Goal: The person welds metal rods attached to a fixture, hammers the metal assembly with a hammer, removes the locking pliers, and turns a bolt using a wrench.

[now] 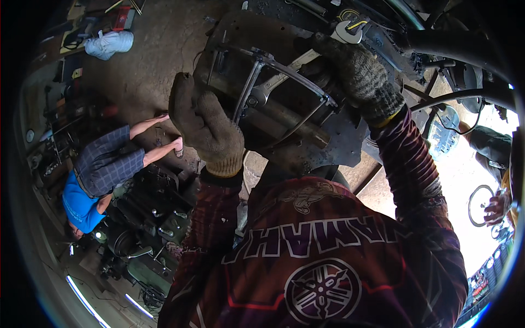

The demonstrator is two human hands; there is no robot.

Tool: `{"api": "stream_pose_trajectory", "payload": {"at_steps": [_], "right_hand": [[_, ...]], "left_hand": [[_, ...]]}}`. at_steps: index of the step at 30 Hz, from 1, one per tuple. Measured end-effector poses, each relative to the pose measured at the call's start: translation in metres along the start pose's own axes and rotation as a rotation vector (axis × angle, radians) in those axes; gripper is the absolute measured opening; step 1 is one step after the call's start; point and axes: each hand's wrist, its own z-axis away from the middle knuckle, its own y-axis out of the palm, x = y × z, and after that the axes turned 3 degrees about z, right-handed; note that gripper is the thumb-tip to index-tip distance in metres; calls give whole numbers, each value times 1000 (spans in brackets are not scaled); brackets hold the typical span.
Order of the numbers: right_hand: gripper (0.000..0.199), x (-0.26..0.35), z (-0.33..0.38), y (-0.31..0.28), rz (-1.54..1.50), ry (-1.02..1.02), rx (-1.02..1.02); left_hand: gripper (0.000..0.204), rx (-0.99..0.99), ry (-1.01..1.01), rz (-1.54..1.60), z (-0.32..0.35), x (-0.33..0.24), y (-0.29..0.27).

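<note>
My right hand (358, 74), in a grey knit work glove, is closed around a long steel wrench (276, 80). The wrench's open jaw sticks out past the fingers at the upper right. Its lower-left head sits at a bolt (252, 101) on a welded metal frame (290, 71) of curved bars; I cannot tell how fully it is seated. Left of the frame is my left hand (210, 123), gloved, with one finger stretched out, the others loosely bent and nothing held. Beneath the frame lies a dark metal plate (342, 142).
A yellow-and-black tape measure (348, 15) lies beyond my right hand. Dark tubes (454, 46) and cables crowd the upper right. At left, a person in a blue shirt (82, 199) is near green machinery (150, 273). Another person's hand (496, 208) shows at the right edge.
</note>
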Motion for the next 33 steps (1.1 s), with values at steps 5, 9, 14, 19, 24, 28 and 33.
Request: {"api": "stream_pose_trajectory", "payload": {"at_steps": [5,9,14,19,24,28,33], "right_hand": [[41,-2,-12,-3,-196,57,82],[47,-4,-20,4,63,-11,24],[53,-27,-16,17,567,-64,-18],[35,6,-41,2,-232,215,146],[36,12,-60,5,-870,816,108],[33,-6,-85,14,276,-220,103],[35,-29,-140,61,351,-238,169]], "left_hand": [[36,107,-113,62,-7,-10,3],[34,245,97,-60,-20,-12,5],[31,297,24,-16,-25,-23,17],[35,426,130,-86,-36,-33,13],[41,427,222,-149,-36,-24,18],[40,477,277,-244,-42,-24,14],[38,476,297,-191,-35,-17,23]]}}
